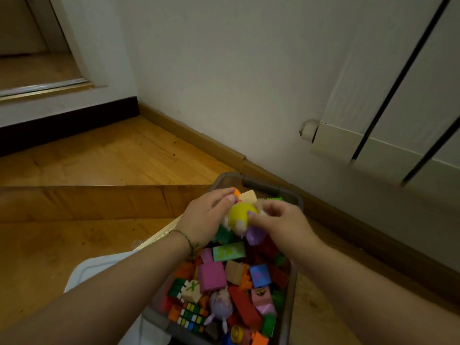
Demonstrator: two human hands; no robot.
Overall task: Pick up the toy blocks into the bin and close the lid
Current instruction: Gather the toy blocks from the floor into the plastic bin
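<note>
Left hand at nine o'clock and right hand at three grasp a yellow toy in curled fingers above the bin.

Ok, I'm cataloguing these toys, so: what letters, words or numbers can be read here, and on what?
"X", green, on the cream block in the bin.
"A", pink, on the blue block; faint, not certain.
Green block: yellowish letters, too blurred to read.
Pink block: a picture, no readable text.
Yellow toy: no text seen.
</note>
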